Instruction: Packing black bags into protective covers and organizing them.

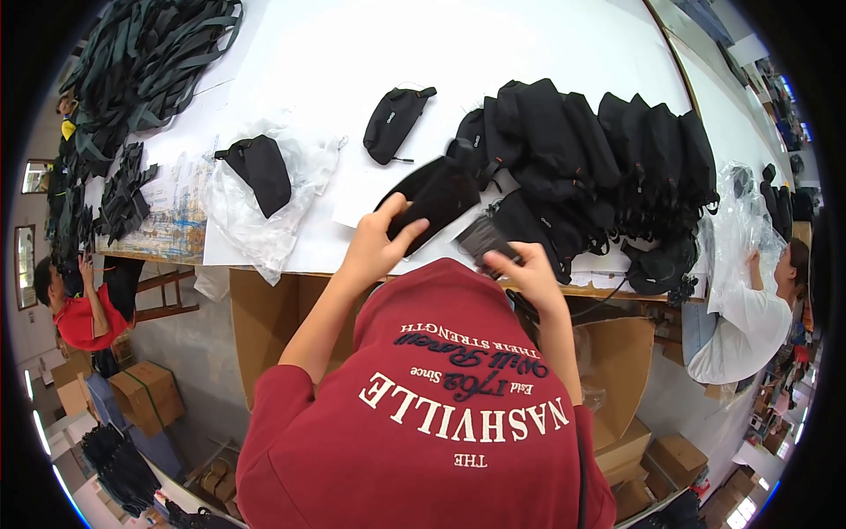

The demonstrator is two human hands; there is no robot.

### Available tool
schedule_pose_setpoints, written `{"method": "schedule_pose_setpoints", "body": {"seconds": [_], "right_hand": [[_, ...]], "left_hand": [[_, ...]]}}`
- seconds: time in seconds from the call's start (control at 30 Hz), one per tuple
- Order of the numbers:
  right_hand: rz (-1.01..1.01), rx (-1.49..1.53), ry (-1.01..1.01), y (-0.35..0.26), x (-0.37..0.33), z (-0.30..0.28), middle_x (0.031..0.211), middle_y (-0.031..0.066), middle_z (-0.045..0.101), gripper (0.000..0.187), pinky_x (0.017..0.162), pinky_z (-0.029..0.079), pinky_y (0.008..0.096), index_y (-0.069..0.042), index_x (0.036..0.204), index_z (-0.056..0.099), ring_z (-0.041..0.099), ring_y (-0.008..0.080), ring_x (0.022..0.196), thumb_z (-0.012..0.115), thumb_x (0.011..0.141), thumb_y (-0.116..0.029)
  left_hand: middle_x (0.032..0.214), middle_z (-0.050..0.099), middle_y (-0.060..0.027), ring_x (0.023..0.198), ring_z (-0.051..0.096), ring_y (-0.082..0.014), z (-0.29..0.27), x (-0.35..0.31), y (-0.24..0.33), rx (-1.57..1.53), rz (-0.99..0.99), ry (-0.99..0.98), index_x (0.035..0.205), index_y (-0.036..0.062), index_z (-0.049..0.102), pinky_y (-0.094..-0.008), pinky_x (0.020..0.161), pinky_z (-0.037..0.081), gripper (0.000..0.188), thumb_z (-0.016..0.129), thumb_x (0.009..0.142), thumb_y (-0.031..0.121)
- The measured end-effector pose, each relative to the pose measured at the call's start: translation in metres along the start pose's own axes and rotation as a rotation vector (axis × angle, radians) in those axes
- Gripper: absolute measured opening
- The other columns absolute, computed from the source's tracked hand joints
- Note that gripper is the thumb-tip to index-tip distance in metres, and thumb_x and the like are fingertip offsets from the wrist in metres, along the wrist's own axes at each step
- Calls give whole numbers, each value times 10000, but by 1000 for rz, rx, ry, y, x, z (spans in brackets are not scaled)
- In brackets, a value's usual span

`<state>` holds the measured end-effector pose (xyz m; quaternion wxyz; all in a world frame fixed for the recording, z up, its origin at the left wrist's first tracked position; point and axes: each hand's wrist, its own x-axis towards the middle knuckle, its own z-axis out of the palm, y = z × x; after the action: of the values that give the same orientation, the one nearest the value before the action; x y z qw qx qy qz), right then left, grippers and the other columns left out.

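Observation:
My left hand (377, 240) grips a black fabric pouch (436, 194) lifted over the front edge of the white table (493, 53). My right hand (520, 271) pinches a dark flat piece (483, 236) just below the pouch, at the table edge. Both forearms rise from my red shirt (423, 414). Another black pouch (397, 122) lies alone behind my left hand. A pile of several black pouches (599, 159) sits to the right of my hands.
A black pouch on clear plastic bags (260, 172) lies at the left. Dark straps (141, 62) heap at the far left. Cardboard boxes (145, 395) stand under and beside the table. A person in red (79, 313) is at left, a person in white (749, 322) at right.

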<state>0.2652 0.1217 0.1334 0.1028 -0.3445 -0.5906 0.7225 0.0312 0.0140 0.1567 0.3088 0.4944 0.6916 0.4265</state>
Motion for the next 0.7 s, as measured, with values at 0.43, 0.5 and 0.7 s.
{"method": "schedule_pose_setpoints", "body": {"seconds": [0.43, 0.5, 0.7], "right_hand": [[-370, 1035, 412, -11, 18, -37, 734, 9, 527, 216, 652, 381, 242, -74, 892, 573, 428, 90, 606, 541, 929, -285], [-318, 1228, 323, -6, 33, -40, 552, -36, 325, 336, 605, 357, 257, -108, 661, 446, 323, 77, 543, 521, 944, -273], [80, 1217, 296, 0, 51, -2, 640, 57, 542, 382, 538, 426, 301, -100, 823, 565, 514, 184, 589, 534, 879, -477]], "left_hand": [[619, 554, -118, 536, 466, -220, -21, 0, 4, 54, -84, -530, 830, 23, 504, -311, 549, 398, 254, 660, 808, 223], [558, 504, -112, 495, 419, -212, -20, -4, 16, 1, -62, -570, 815, 24, 506, -314, 509, 369, 252, 667, 800, 218], [547, 490, -114, 488, 414, -228, -15, 0, 12, 31, 17, -654, 806, 23, 514, -329, 494, 354, 251, 674, 788, 216]]}}
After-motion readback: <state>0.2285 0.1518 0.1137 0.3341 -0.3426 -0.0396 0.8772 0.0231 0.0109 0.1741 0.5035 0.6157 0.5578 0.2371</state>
